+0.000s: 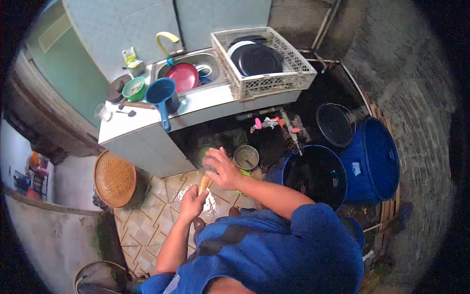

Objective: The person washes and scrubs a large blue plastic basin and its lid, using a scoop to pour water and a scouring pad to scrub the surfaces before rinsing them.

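Observation:
My left hand is closed round a light brown, wooden-looking stick-like piece, held upright in front of me. My right hand is bent over the far end of that piece, with its fingers curled and a little blurred. A greyish patch shows under those fingers, too indistinct to name. Past my fingertips is a dim greenish round thing, partly hidden. Just beyond my right hand, a round metal pot sits low down, with a bright green item beside it, partly covered by my forearm.
A counter bears a sink with a red plate, a blue dipper, a green bowl and a crate of dark dishes. Blue barrels stand right, a woven basket left. The tiled floor looks wet.

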A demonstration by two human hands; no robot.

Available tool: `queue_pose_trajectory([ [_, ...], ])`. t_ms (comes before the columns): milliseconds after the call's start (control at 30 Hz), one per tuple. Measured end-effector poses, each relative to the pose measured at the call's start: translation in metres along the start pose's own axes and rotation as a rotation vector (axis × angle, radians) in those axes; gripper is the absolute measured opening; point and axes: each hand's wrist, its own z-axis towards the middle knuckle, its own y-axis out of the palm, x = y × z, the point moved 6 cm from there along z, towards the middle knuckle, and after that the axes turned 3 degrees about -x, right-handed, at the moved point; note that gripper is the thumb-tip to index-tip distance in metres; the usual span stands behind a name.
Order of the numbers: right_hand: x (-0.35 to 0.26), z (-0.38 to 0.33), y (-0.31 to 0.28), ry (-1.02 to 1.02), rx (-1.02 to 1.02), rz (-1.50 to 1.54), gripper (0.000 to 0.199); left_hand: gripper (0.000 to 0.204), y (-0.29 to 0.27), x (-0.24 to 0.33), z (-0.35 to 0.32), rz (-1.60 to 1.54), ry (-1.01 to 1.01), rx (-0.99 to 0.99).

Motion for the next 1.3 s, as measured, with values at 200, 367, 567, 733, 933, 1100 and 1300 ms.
queue_pose_trajectory([
  [200,-0.033,-0.004,0.004,-0.171,-0.057,0.022,0.031,0.021,0.0,0.0,-0.002,-0.183,0.181,-0.026],
  [367,-0.013,0.002,-0.005,-0.129,0.065,-0.022,0.028,0.017,0.006,0.012,-0.009,-0.308,0.118,-0.066],
  [567,0.001,0.018,-0.011,0.046,-0.008,-0.07,0.03,0.014,-0.006,-0.004,-0.013,-0.04,0.147,0.029],
  [733,-0.029,0.007,-0.006,-0.121,-0.151,-0.001,0.031,0.022,0.001,0.019,-0.018,0.026,0.28,0.057],
  [933,-0.009,0.026,-0.012,-0.049,-0.066,-0.098,0.028,0.024,-0.002,0.009,-0.026,-0.137,0.13,0.033],
  [1100,-0.011,0.034,-0.015,-0.003,-0.061,-0.109,0.029,0.021,-0.009,0.01,-0.031,-0.076,0.083,0.032],
  [1300,-0.036,0.015,-0.004,-0.362,-0.137,-0.126,0.032,0.018,-0.005,0.021,-0.034,-0.222,0.211,-0.026],
])
